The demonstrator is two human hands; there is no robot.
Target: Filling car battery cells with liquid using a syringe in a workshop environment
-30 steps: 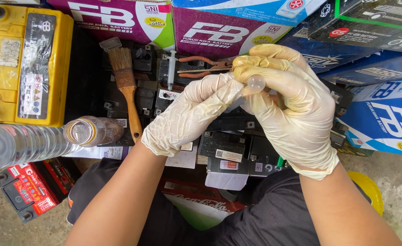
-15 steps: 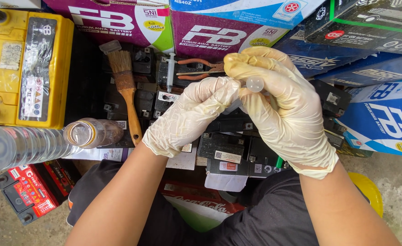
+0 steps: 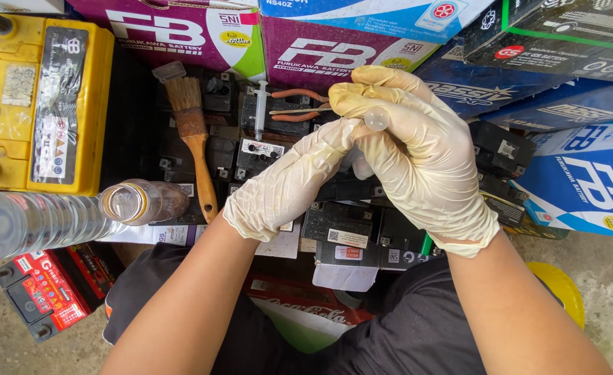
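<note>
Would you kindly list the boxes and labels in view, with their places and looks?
Purple cardboard box: top left, white lettering, green corner.
Blue cardboard box: right edge, white lettering.
Black carton with green stripe: top right.
Dark rectangular label: lies atop the yellow battery, left.
Red battery: bottom left.

Gray, rough concrete floor point(image 3: 598, 347) shows at five and seven o'clock. Purple, blue and black cardboard boxes point(image 3: 202, 31) are stacked along twelve o'clock. A big yellow plastic battery point(image 3: 39, 97) sits at ten o'clock. Small black batteries point(image 3: 341, 222) fill the middle. Soft daylight falls everywhere.
</note>
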